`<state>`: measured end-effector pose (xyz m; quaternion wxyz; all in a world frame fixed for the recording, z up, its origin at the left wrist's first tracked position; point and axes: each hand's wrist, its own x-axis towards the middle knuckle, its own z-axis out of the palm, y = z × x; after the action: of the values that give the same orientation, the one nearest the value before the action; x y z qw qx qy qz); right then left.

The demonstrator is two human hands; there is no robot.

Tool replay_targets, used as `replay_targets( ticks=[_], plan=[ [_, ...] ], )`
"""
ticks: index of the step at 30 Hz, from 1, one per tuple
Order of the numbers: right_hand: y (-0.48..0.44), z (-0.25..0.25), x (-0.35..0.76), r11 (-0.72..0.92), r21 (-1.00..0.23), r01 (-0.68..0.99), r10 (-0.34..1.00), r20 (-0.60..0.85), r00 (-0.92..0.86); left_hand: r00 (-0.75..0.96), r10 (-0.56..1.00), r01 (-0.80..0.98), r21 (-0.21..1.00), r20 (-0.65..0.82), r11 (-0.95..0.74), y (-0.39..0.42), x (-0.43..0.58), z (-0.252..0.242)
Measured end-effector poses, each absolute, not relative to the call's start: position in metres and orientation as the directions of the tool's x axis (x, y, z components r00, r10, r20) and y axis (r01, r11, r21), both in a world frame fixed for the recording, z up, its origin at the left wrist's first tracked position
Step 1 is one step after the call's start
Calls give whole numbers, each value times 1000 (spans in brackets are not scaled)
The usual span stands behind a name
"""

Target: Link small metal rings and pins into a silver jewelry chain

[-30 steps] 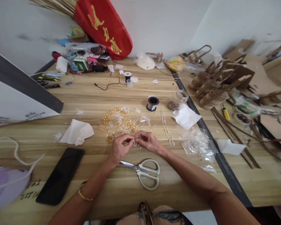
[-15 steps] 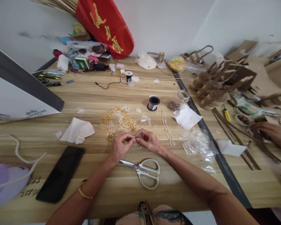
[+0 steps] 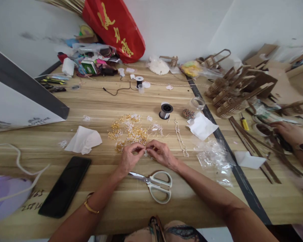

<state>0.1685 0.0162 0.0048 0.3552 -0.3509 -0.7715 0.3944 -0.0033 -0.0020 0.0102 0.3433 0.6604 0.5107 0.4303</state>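
Left hand (image 3: pixel 132 157) and right hand (image 3: pixel 162 154) meet fingertip to fingertip, each grip pinched tight on a tiny silvery piece (image 3: pixel 145 153) right between them. That's just on the near side of the gold-and-silver bead pile (image 3: pixel 136 136) on the bench (image 3: pixel 111 205), with scissors (image 3: pixel 153 181) lying between the forearms.

1. Black smartphone (image 3: pixel 65 186), screen dark, flat on wood-grain table (image 3: pixel 96 104), near left.
2. Crumpled white tissue (image 3: pixel 82 140) just beyond it.
3. Red bag (image 3: pixel 113 30), gold characters, leaning on back wall (image 3: pixel 176 27).
4. Green-and-white box (image 3: pixel 89 66) in the clutter left of bag.
5. Thin black cable (image 3: pixel 117 90), loose, mid-back.
6. Clear jar (image 3: pixel 198 103), multicolored beads (image 3: pixel 188 114) in it; white paper sheet (image 3: pixel 202 126) just in front.
7. Clear plastic bags (image 3: pixel 213 158), heaped by dark strip (image 3: pixel 244 181).
8. Small woven baskets (image 3: pixel 226 107), clustered right; yellow-handled tool (image 3: pixel 244 123) near them.
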Motion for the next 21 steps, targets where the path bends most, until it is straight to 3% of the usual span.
replay_targets(
  ticks=[8, 21],
  plan=[
    [17, 7, 169, 570, -767, 296, 762, 358, -539, 115, 967, 378, 891, 226, -253, -2, -4, 10],
    [15, 7, 167, 415, -878, 238, 833, 260, -488, 102, 989, 228, 966, 103, -124, -1, -5, 11]
  ],
)
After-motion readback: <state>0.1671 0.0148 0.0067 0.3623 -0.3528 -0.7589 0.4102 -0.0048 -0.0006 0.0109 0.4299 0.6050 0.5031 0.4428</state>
